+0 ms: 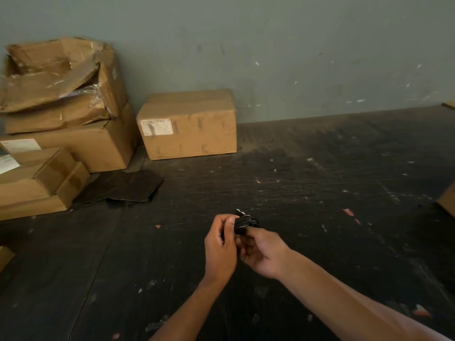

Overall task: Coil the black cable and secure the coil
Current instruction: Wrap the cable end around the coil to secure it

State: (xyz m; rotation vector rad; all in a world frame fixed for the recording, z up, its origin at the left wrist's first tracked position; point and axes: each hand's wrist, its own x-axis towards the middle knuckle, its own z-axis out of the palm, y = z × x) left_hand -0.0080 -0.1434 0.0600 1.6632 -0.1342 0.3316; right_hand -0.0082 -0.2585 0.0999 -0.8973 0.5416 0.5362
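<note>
We see both bare hands meeting low in the middle of the view, above a dark, scuffed surface (pixel 320 183) speckled with pale flecks and a few red scraps. The small coil of black cable (pixel 246 222) sits between the two hands, held up off the surface, its loops bunched tight with a thin pale glint across them. Our left hand (pixel 220 247) curls its fingers and thumb around the near-left side of the coil, the thumb tip pressed against the loops, so this grip is pinching the cable. Our right hand (pixel 262 252) comes in from the right, its fingers folded under and against the coil's lower side; this grip also closes on the cable. A short dark end with a whitish tip pokes up just above the coil; we cannot tell what it is.

Well apart, at the back left against the grey-green wall (pixel 295 57), a closed brown cardboard box with a white label (pixel 189 126) stands alone. Left of it rises a stack of brown cardboard boxes (pixel 61 134), the top one torn open and crumpled. A flat dark sheet (pixel 123 188) lies beside the stack's base
</note>
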